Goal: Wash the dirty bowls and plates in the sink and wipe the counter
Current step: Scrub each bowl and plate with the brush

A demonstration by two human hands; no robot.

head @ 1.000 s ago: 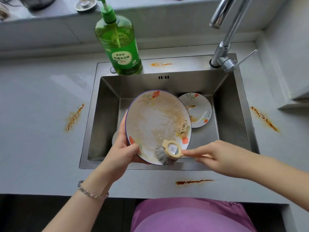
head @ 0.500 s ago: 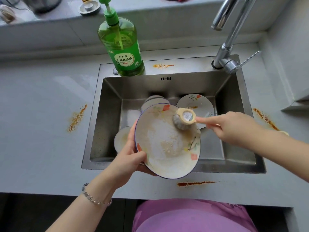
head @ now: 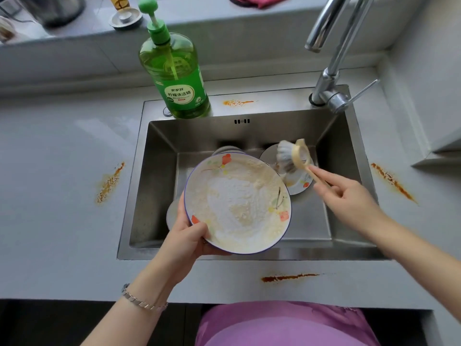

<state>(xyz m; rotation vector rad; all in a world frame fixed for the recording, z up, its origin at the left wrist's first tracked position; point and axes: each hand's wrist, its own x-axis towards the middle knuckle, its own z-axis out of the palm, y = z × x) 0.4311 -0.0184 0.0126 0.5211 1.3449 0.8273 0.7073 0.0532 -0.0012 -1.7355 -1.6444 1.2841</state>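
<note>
Head view: plate, brush apart.

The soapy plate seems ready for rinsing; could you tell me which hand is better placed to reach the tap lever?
Probably the right hand: it holds the brush at the right of the sink, nearest the tap lever, while the left hand grips the plate.

Left hand holds soapy plate; right hand lifts brush.
</note>
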